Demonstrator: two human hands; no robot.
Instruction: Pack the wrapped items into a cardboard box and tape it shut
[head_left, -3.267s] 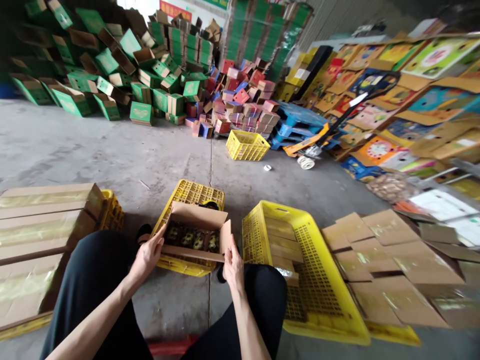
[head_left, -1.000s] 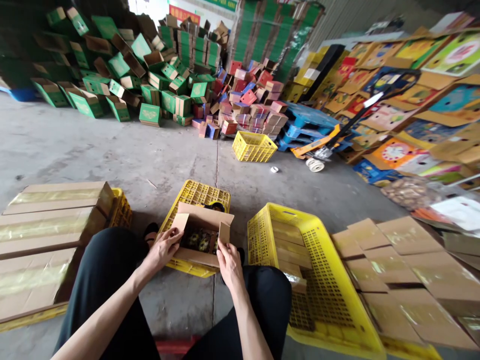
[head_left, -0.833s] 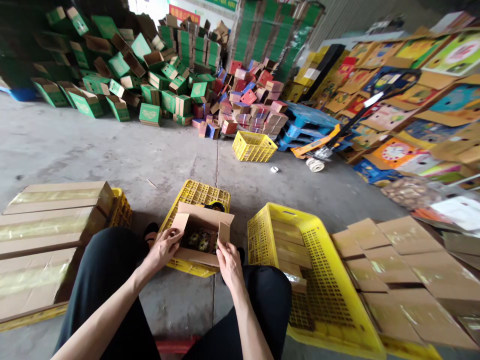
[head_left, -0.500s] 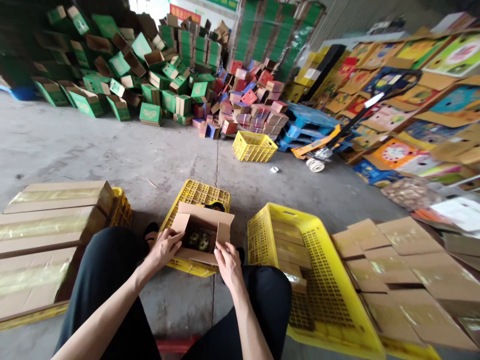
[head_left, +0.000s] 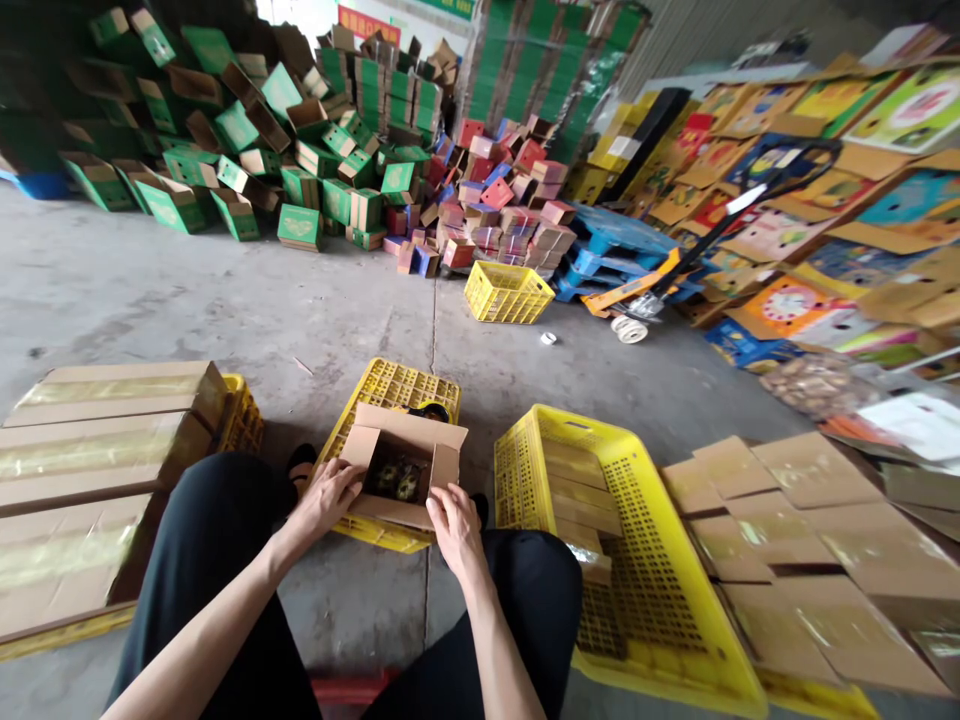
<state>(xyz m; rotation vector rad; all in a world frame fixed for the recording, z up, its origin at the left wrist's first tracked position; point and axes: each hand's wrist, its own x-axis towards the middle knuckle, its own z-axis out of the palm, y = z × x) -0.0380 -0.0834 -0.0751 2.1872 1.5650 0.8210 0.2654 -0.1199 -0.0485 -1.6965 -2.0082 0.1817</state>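
An open cardboard box (head_left: 409, 512) sits on an upturned yellow crate (head_left: 390, 385) between my knees, its flaps raised. Several dark, greenish-yellow round items (head_left: 397, 480) lie inside, too shadowed to name. My left hand (head_left: 328, 497) is at the box's left edge, fingers bent over the left side flap. On the opposite side, my right hand (head_left: 456, 520) pinches the lower part of the right side flap. Behind the box, on the crate, a black and yellow object (head_left: 431, 411), perhaps a tape dispenser, is partly hidden by the back flap.
Taped cardboard boxes (head_left: 97, 470) stand at my left. A yellow crate (head_left: 660, 540) at my right holds several small boxes, with more boxes (head_left: 810, 530) beyond it. Farther off are another yellow crate (head_left: 510, 293), blue pallets (head_left: 619, 240), a pallet jack (head_left: 637, 290) and heaped green boxes (head_left: 300, 226).
Both hands stay at the box's side flaps. The right side flap stands slightly more open, and the view has shifted very slightly.
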